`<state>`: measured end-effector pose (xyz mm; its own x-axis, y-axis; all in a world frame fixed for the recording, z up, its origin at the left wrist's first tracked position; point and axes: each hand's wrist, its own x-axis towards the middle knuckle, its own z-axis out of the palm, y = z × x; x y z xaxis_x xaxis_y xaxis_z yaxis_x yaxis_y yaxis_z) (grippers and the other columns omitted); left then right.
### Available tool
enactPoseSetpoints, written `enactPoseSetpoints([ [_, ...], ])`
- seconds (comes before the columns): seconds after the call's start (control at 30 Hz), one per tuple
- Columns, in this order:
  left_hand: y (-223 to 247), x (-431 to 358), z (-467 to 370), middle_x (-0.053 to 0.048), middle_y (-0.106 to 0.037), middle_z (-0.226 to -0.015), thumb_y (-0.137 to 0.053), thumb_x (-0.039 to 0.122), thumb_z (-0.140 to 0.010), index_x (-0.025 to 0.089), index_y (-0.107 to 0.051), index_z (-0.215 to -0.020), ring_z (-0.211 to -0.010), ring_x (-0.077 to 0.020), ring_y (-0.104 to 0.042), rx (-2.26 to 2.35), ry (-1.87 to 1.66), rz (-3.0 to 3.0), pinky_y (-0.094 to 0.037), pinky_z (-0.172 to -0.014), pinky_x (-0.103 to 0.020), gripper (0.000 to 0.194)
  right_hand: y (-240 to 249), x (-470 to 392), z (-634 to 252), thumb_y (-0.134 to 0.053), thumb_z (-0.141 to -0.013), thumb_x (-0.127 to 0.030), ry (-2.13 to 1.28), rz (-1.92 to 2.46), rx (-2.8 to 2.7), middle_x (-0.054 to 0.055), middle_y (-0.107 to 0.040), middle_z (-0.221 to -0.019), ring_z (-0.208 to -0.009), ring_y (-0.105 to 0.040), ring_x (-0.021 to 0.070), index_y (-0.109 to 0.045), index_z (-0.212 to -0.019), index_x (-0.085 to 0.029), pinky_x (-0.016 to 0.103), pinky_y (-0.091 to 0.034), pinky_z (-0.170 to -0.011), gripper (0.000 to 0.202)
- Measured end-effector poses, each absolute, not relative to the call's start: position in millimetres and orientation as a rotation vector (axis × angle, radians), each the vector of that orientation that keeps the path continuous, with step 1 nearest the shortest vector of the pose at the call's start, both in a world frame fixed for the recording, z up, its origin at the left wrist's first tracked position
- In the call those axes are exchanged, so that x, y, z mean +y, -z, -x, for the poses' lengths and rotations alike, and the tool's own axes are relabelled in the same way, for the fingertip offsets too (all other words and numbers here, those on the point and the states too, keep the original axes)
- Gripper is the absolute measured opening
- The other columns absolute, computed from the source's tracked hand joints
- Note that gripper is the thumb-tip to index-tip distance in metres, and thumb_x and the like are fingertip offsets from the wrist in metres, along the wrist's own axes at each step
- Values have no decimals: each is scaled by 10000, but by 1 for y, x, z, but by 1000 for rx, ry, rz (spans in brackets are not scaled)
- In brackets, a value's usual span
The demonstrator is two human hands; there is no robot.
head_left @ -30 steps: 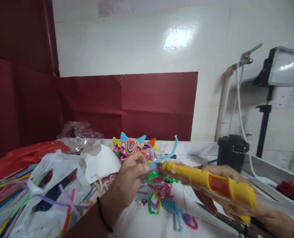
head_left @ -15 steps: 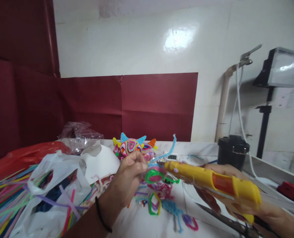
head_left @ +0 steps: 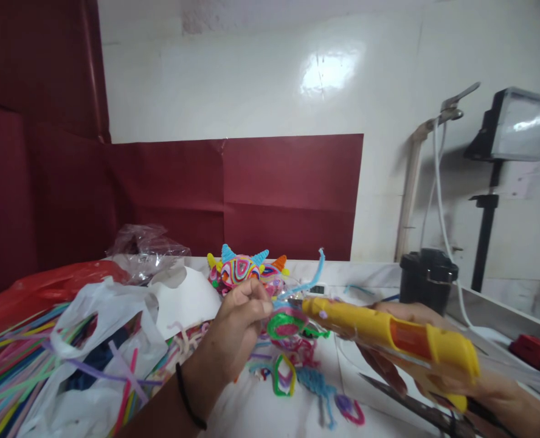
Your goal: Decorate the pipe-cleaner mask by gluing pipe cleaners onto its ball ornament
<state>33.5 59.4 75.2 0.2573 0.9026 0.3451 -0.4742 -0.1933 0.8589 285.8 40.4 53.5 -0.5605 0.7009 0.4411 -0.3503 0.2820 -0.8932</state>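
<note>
Change: against 1 s ago, yellow glue gun (head_left: 365, 319) sits slightly further right; against 0.5 s ago, little difference.
Left hand (head_left: 238, 322): narrow pinch, fingertips on blue strand (head_left: 314, 280).
Right hand (head_left: 407, 312): closed around glue gun, nozzle pointing at left fingertips; nozzle contact cannot be told.
Blue strand: held above table (head_left: 242, 410), free end curving up and right.
Green-and-pink oval (head_left: 286, 325): just below left fingertips and nozzle; cannot tell whether held.
Leaf-shaped piece (head_left: 284, 375): on table, below oval, yellow and green edges.
Horned figure (head_left: 240, 269): behind left hand, 2 light-blue horns.
Metal blades (head_left: 402, 398): below glue gun, partly hidden.
White bag (head_left: 106, 304): left of left hand, among coloured stems (head_left: 5, 365).
</note>
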Motion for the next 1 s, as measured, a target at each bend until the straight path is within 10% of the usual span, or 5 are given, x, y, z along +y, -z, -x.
enactPoseSetpoints([
  [0.17, -76, 56, -36, 42, -427, -547, -626, 168, -517, 183, -498, -550, -556, -101, -330, 518, -1332, -1206, -273, -545, -250, 133, -43, 47, -291, -771, -727, -395, -1532, 334, -1579, 69, -712, -684, -520, -662, 153, -740, -814, -168, 196, -500, -458, 245],
  [0.63, -78, 56, -37, 40, -422, -545, -623, 165, -540, 179, -501, -547, -545, -97, -327, 481, -1318, -1196, -263, -536, -252, 123, -43, 50, -296, -797, -687, -423, -1577, 292, -1607, 73, -708, -712, -533, -661, 169, -738, -834, -162, 224, -495, -466, 306],
  [1.0, -75, 59, -35, 32, -437, -570, -631, 157, -549, 180, -514, -562, -570, -107, -340, 468, -1340, -1181, -280, -559, -260, 120, -54, 40, -288, -888, -427, -532, -1492, 472, -1606, 20, -648, -614, -460, -595, 127, -738, -757, -170, 196, -477, -445, 512],
])
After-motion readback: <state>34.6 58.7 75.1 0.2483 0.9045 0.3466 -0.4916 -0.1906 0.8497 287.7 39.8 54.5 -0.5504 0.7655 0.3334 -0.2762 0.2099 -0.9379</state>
